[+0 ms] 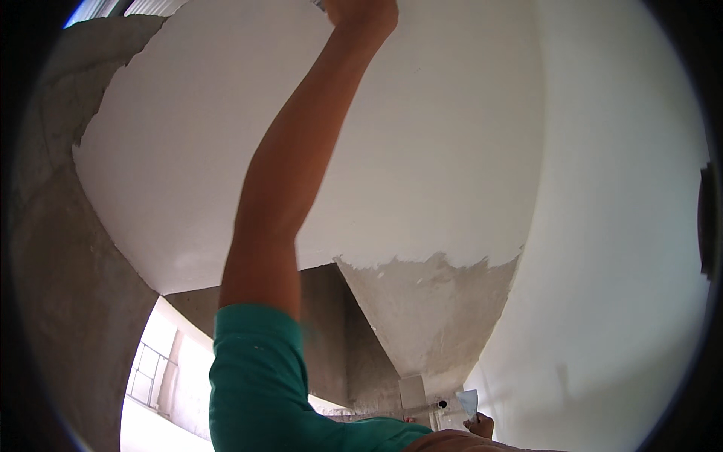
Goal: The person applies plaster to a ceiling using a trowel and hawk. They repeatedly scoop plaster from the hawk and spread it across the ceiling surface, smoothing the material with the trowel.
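Observation:
My left arm, in a green sleeve, stretches up across a broad white-coated surface (437, 135). My left hand (364, 11) is partly cut off by the upper edge. A small grey edge of something (319, 4) shows beside its fingers; what it is cannot be made out. Low on the right, my right hand (482, 427) is closed round the handle of a putty knife (468, 402). The knife's pale, flared blade points upward, close to the white wall. Below the smooth white coat lies a bare grey patch (429, 301) with a ragged border.
A smooth white wall (610, 226) curves along the right side, with a dark object (706, 222) at the rim. Rough grey concrete (56, 248) runs down the left. A bright opening with a barred window (148, 373) sits lower left, near a recessed grey beam (324, 331).

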Demonstrator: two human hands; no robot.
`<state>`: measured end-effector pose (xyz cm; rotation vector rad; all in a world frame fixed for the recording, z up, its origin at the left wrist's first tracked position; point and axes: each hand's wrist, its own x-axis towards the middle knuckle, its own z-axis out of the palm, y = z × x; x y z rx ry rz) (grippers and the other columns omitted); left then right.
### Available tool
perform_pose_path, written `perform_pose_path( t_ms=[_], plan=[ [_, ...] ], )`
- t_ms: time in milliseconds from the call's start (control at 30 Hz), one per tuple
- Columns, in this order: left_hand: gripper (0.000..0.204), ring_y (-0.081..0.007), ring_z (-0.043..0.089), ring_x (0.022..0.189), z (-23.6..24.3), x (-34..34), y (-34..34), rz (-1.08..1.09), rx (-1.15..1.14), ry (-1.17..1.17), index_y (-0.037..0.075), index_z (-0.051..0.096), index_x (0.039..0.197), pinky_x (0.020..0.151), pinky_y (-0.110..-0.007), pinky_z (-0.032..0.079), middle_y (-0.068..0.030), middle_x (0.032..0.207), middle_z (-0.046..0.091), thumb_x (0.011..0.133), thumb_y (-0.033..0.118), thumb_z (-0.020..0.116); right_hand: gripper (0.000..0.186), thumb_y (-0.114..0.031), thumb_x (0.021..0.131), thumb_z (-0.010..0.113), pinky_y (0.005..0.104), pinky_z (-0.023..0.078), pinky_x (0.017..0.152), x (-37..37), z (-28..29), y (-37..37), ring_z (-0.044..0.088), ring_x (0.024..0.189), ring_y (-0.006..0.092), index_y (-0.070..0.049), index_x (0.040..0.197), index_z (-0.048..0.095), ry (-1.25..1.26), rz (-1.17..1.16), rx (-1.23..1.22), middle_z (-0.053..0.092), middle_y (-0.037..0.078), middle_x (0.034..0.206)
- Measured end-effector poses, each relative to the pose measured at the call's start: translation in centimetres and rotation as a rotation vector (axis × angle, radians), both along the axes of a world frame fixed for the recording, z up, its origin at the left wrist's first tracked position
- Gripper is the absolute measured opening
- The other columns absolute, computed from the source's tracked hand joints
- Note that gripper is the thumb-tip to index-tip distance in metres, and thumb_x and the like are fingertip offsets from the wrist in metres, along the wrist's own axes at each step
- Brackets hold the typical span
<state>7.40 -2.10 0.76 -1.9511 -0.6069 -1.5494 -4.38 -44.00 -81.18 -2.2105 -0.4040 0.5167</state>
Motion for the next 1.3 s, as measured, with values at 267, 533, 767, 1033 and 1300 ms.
perform_pose_path(
  t_ms=[267, 533, 767, 1033, 1300],
  plan=[
    [0.032, -0.0328, 0.056, 0.117, 8.7, -4.1, 5.1, 0.106, 0.519, -0.184, 0.011, 0.062, 0.12, 0.102, -0.056, 0.036, -0.0083, 0.124, 0.062, 0.092, 0.01, 0.047, 0.041, -0.022, 0.062, 0.084, 0.0389, 0.053, 0.066, 0.5, 0.0, 0.1, 0.069, 0.068, 0.0266, -0.002, 0.096, 0.072, 0.007, 0.032, -0.003, 0.071, 0.016, 0.077],
    [0.036, -0.0375, 0.062, 0.108, 0.0, -4.0, 6.7, 0.133, 0.435, 0.173, 0.015, 0.061, 0.122, 0.088, -0.055, 0.047, -0.0169, 0.118, 0.064, 0.088, 0.013, 0.05, 0.033, -0.016, 0.066, 0.082, 0.0391, 0.052, 0.064, 0.0, 3.2, 0.6, 0.068, 0.067, 0.0289, 0.0, 0.093, 0.072, 0.065, -0.065, 0.091, 0.07, 0.019, 0.077],
    [0.036, -0.0375, 0.061, 0.111, 7.9, -9.6, 7.2, 0.17, -0.117, -0.249, 0.009, 0.061, 0.121, 0.089, -0.055, 0.047, -0.0168, 0.121, 0.064, 0.088, 0.018, 0.051, 0.034, -0.013, 0.066, 0.082, 0.0392, 0.052, 0.068, 0.8, 4.0, 0.9, 0.069, 0.071, 0.0272, 0.001, 0.096, 0.072, 0.038, 0.009, 0.075, 0.07, 0.02, 0.08],
    [0.028, -0.0323, 0.061, 0.111, 9.1, -1.0, 3.6, 0.01, -0.177, -0.319, 0.008, 0.066, 0.114, 0.091, -0.051, 0.046, -0.0124, 0.116, 0.066, 0.091, 0.017, 0.053, 0.038, -0.013, 0.065, 0.083, 0.0366, 0.053, 0.066, -1.0, 2.2, -0.7, 0.068, 0.067, 0.0221, -0.002, 0.1, 0.072, 0.094, -0.068, 0.076, 0.072, 0.016, 0.078],
    [0.02, -0.0298, 0.064, 0.105, 4.9, 3.4, -1.7, -0.045, -0.04, -0.062, 0.007, 0.067, 0.102, 0.088, -0.051, 0.047, -0.0145, 0.111, 0.067, 0.09, 0.016, 0.053, 0.038, -0.021, 0.065, 0.082, 0.0363, 0.053, 0.064, -2.4, 0.4, -1.8, 0.068, 0.066, 0.0193, -0.003, 0.098, 0.073, 0.125, -0.003, 0.036, 0.071, 0.013, 0.075]
  ],
)
